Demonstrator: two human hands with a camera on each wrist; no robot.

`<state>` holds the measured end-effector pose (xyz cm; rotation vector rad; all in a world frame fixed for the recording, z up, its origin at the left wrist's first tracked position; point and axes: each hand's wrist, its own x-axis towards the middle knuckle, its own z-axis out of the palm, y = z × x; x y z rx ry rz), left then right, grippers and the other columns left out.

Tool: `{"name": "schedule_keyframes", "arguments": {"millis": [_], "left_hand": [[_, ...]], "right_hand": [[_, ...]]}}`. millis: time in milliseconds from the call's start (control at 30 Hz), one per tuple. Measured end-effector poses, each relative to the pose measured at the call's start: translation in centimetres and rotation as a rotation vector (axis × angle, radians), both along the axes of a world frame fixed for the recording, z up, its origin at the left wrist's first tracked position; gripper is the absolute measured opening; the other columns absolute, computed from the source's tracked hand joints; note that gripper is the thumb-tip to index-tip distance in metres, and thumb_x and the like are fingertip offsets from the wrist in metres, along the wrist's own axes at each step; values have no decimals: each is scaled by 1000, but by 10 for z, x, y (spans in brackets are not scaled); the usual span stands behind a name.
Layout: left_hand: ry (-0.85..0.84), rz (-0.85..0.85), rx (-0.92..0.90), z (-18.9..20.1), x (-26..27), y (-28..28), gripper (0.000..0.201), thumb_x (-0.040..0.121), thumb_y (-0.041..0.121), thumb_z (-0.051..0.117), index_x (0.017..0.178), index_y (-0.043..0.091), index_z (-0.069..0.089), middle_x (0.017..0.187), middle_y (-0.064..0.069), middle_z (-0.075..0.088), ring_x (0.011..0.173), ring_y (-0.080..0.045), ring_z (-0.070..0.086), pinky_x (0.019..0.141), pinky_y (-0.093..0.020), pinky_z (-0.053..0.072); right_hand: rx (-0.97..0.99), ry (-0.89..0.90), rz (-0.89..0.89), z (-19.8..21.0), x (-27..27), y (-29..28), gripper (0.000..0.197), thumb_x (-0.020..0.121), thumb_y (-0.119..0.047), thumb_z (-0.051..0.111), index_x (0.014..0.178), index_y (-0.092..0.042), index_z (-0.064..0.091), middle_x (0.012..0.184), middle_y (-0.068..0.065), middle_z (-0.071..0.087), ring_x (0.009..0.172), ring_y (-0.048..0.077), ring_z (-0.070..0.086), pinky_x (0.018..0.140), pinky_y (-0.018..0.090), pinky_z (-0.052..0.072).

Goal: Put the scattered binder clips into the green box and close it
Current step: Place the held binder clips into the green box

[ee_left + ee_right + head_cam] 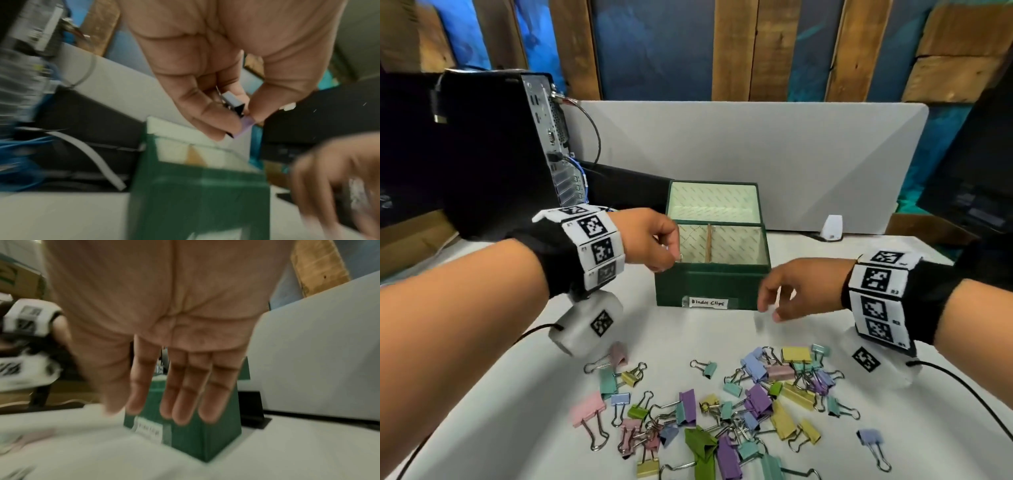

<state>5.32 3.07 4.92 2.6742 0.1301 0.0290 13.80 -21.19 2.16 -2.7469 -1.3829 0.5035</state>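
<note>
The green box (pixel 709 286) stands open mid-table, lid tipped back, a label on its front wall. My left hand (pixel 659 245) hovers at its left front corner and pinches binder clips (pixel 236 105), one grey-blue and one lilac, between thumb and fingers. My right hand (pixel 787 291) hangs in front of the box's right front corner, fingers straight and spread, holding nothing; the right wrist view shows its bare palm and fingers (pixel 185 386) before the box (pixel 201 438). Several pastel binder clips (pixel 722 404) lie scattered on the white table near me.
A black computer case (pixel 493 150) with cables stands at the left beside the box. A grey divider panel (pixel 756 154) closes the back of the table, with a small white device (pixel 832 228) at its foot. Wrist camera cables trail over the table on both sides.
</note>
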Motion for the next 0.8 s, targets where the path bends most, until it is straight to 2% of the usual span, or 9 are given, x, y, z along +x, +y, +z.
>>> {"name": "schedule_keyframes", "arguments": {"millis": [67, 133, 167, 233, 300, 433, 567, 667, 800], "left_hand": [[-88, -26, -50, 11, 20, -22, 6, 72, 14, 67, 75, 19, 66, 65, 6, 68, 57, -2, 63, 65, -18, 55], [-152, -41, -35, 15, 39, -43, 7, 74, 14, 66, 79, 17, 67, 72, 6, 69, 51, 4, 60, 55, -9, 51], [-178, -38, -11, 15, 49, -51, 9, 75, 14, 65, 83, 17, 68, 80, 4, 71, 53, 3, 60, 55, -11, 50], [-183, -23, 61, 10, 64, -63, 14, 77, 15, 63, 90, 15, 69, 95, -1, 72, 66, -8, 59, 60, -17, 48], [-134, -16, 133, 2, 74, -70, 18, 80, 18, 64, 96, 16, 69, 98, -3, 69, 76, -15, 55, 63, -18, 45], [6, -30, 183, -14, 77, -73, 28, 81, 30, 66, 108, 23, 66, 100, 3, 62, 87, -16, 56, 71, -23, 43], [-19, -142, 252, -17, 53, -83, 36, 80, 39, 66, 114, 33, 58, 107, 8, 58, 100, -15, 60, 81, -26, 46], [166, -379, 280, -24, 28, -101, 34, 78, 33, 70, 111, 34, 61, 102, 9, 60, 94, -12, 60, 83, -27, 50], [426, -563, 395, -46, 17, -120, 41, 79, 22, 69, 118, 31, 61, 113, 2, 63, 85, -9, 54, 62, -12, 37]], "right_hand": [[-125, 52, 8, -8, -7, -3, 27, 81, -32, 67, 107, -37, 62, 112, -13, 59, 98, 9, 56, 91, 29, 47], [-185, 94, -9, -13, -12, -6, 37, 79, -32, 70, 113, -39, 59, 111, -13, 56, 94, 9, 56, 87, 26, 46], [-213, 97, -18, -15, -13, -8, 42, 78, -32, 71, 117, -39, 57, 110, -12, 55, 93, 10, 56, 84, 25, 46], [-270, 73, -26, -18, -15, -12, 47, 78, -33, 71, 122, -37, 53, 110, -9, 55, 98, 14, 58, 83, 26, 47], [-285, 47, -36, -21, -15, -17, 47, 78, -34, 70, 122, -35, 53, 108, -7, 57, 103, 17, 60, 86, 30, 49], [-237, 49, -26, -26, -14, -24, 42, 80, -32, 69, 120, -32, 56, 103, -7, 56, 100, 19, 59, 87, 31, 48], [-198, 90, -14, -28, -10, -29, 40, 81, -30, 69, 119, -30, 56, 105, -4, 59, 98, 19, 59, 85, 30, 47], [-157, 149, -42, -31, -3, -31, 38, 78, -29, 71, 114, -30, 58, 84, -10, 54, 81, 13, 53, 75, 27, 44], [-100, 303, -115, -25, 6, -30, 35, 80, -20, 70, 112, -27, 56, 73, -11, 51, 64, 7, 51, 60, 20, 42]]}}
